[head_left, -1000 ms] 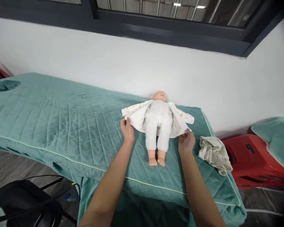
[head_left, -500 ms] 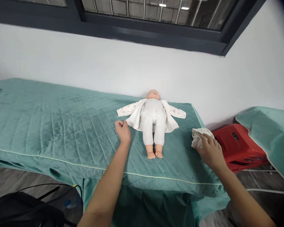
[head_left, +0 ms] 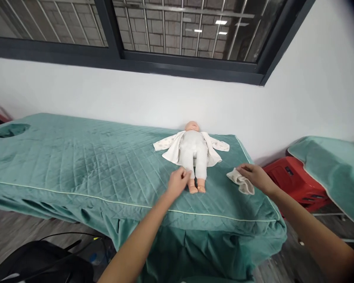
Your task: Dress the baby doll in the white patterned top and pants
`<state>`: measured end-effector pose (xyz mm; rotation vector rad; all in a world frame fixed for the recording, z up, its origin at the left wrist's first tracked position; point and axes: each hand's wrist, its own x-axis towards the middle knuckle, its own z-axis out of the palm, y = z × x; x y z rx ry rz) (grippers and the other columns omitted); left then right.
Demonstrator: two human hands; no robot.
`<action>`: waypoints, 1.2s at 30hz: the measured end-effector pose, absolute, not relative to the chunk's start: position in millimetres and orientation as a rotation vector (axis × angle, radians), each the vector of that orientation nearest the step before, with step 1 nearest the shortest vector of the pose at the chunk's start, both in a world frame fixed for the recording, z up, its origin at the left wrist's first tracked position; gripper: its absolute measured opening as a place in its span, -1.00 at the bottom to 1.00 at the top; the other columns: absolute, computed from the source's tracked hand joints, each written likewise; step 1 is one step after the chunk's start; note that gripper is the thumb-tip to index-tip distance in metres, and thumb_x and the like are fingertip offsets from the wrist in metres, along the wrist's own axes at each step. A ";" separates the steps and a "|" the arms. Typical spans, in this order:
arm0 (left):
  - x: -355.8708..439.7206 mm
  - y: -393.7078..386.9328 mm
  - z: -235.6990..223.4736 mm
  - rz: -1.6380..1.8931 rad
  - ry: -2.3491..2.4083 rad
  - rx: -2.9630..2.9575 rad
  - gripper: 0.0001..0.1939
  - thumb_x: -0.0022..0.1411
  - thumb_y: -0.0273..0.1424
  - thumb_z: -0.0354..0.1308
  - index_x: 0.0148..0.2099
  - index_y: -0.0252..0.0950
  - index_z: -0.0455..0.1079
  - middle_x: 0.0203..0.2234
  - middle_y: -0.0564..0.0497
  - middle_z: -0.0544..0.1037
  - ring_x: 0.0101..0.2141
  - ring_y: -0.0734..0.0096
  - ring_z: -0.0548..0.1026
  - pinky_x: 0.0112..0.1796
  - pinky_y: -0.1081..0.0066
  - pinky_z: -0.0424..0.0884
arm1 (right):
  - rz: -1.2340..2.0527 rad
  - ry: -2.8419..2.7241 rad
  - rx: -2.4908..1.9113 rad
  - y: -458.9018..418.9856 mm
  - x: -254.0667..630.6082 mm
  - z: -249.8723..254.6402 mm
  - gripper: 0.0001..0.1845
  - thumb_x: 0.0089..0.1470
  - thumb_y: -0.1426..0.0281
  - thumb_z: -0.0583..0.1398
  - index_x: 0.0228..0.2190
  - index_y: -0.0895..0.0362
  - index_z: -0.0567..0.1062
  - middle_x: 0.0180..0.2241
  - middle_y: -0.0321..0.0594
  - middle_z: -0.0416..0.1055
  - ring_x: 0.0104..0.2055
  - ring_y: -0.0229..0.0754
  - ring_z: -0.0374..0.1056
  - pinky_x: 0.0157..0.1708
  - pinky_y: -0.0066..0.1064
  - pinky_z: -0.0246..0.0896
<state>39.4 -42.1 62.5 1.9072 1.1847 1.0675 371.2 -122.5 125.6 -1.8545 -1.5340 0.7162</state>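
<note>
Left hand [head_left: 178, 182]: fingers curled in at the doll's shin, on the near side of the leg; whether they pinch the white fabric, I cannot tell.
Right hand [head_left: 255, 175]: closed on the cloth, thumb and fingers pinching its upper edge.
Cloth [head_left: 241, 182]: crumpled and pale, hanging from the right hand toward the left one (whether its lower end touches the bed is unclear).
Doll [head_left: 194, 147]: on its back just beyond the left hand and well to the left of the right, feet toward the person, head farthest from both hands.
Jacket [head_left: 174, 154]: spread open around the doll, one patterned sleeve out to each side, its hem beyond the left hand.
Bed [head_left: 76, 161]: green, quilted, beneath both hands, with a hole [head_left: 10, 130] far out to the left hand's left.
Window [head_left: 183, 65]: barred, beyond both hands.
</note>
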 end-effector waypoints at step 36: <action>-1.7 -138.5 315.9 2.046 0.578 1.655 -0.76 0.36 -0.17 0.08 -0.06 -0.18 0.41 -0.10 -0.04 0.53 -0.04 0.30 0.48 0.02 0.23 0.42 | 0.289 -1.929 -1.167 -136.7 207.2 370.7 -0.71 0.11 0.17 0.24 -0.17 0.05 0.56 -0.24 -0.23 0.51 -0.34 -0.20 0.32 -0.34 -0.34 0.20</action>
